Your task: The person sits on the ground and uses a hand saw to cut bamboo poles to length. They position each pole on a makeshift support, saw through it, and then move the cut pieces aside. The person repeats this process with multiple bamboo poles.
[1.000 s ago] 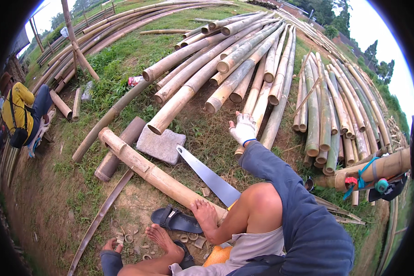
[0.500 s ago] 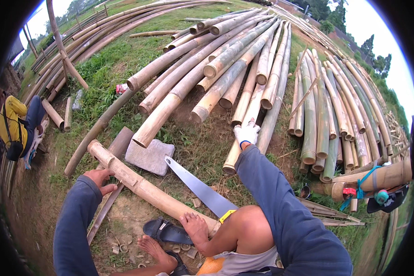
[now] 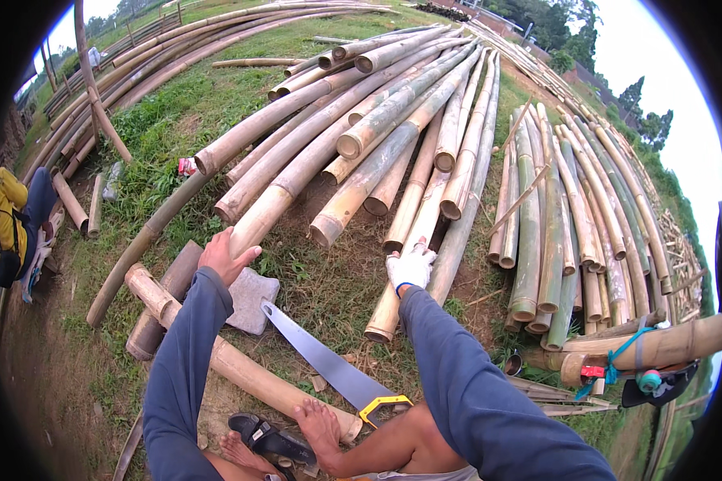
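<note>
My left hand (image 3: pixel 226 256) is at the near end of a thick bamboo pole (image 3: pixel 283 195), thumb and fingers apart; whether it touches the pole's end I cannot tell. In a white glove, my right hand (image 3: pixel 411 266) grips a pale bamboo pole (image 3: pixel 387 309) that sticks out toward me from the pile. Between my arms lies a handsaw (image 3: pixel 321 353) with a yellow handle, its tip by a flat grey stone (image 3: pixel 253 299). A shorter cut bamboo length (image 3: pixel 257 373) slants below my left forearm, with my bare foot against its near end.
A darker bamboo piece (image 3: pixel 164 301) lies crosswise under the cut length. More stacked poles (image 3: pixel 549 240) fill the right side. At far right, a strapped bamboo bar (image 3: pixel 674 343) carries a cap. A person in yellow (image 3: pixel 8 208) sits at far left.
My left hand has left the cut bamboo length and moved forward and right to the thick pole's end. My right hand stays on the same pole. The view has shifted slightly.
</note>
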